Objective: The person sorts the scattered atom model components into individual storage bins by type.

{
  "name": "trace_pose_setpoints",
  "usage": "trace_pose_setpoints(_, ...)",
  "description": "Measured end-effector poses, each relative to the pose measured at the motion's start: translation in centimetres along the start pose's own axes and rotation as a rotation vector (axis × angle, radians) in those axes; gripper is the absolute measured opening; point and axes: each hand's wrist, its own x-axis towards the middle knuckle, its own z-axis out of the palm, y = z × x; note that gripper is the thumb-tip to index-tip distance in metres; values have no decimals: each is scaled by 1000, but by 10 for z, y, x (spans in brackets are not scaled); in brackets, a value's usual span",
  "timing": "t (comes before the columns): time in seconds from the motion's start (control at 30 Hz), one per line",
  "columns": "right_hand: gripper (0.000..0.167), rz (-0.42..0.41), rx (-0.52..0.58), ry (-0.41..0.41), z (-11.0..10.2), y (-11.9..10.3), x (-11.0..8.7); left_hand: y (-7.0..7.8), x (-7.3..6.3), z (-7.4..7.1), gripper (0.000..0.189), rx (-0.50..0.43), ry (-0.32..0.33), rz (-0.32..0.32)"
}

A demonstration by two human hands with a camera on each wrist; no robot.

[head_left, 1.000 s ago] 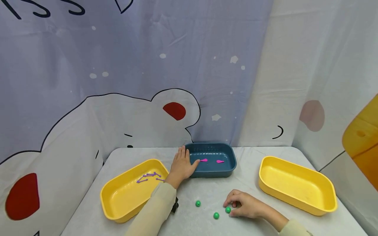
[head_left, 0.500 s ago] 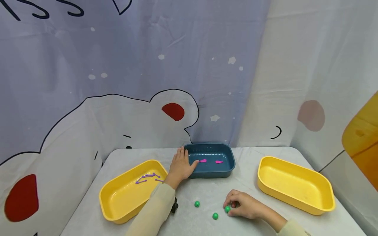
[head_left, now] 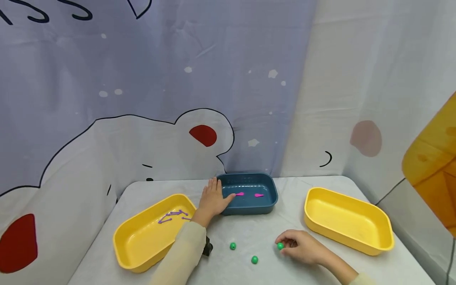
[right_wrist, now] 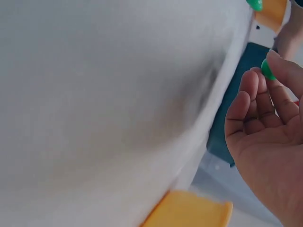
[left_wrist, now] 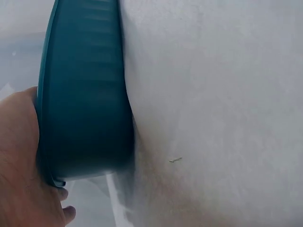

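Note:
My right hand point(head_left: 303, 246) pinches a small green bead point(head_left: 280, 246) between thumb and forefinger, above the white-covered table. In the right wrist view the same bead point(right_wrist: 268, 69) shows at the fingertips, the other fingers loosely bent. Two more green beads lie to its left, a nearer bead point(head_left: 254, 259) and a farther bead point(head_left: 233, 246). At the back, my left hand point(head_left: 213, 201) rests with straight fingers along the left end of a dark blue tray point(head_left: 249, 209), its thumb over the rim. Two pink teardrop-shaped pieces point(head_left: 259, 195) lie in this tray.
A yellow tray point(head_left: 142, 259) at the left holds several thin purple sticks point(head_left: 174, 213) with knobbed ends. At the right stands another yellow tray point(head_left: 350, 237). A small black object point(head_left: 208, 247) sits by the left forearm. A printed curtain point(head_left: 199, 79) closes off the back.
The right hand has lifted the green bead from among the others and moved slightly right and away. The left hand stays at the blue tray. The head view has shifted a little.

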Motion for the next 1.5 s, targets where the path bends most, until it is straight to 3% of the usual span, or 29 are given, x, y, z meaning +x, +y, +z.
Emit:
trace_pose_setpoints(0.27,22,36,54,68,-22,-5,-20,8,1,-4,95,4,6,27)
trace_pose_setpoints(0.5,28,101,52,160,-41,-8,-38,37,-1,-6,94,50,10,120)
trace_pose_setpoints(0.73,28,133,-15,275,-61,-6,-55,68,3,1,91,56,12,207)
trace_pose_setpoints(1.1,36,348,-121,419,-91,10,-76,118,-2,10,86,80,-34,321)
trace_pose_setpoints(1.5,56,543,-170,450,-114,34,-100,166,-12,28,83,179,-50,404)
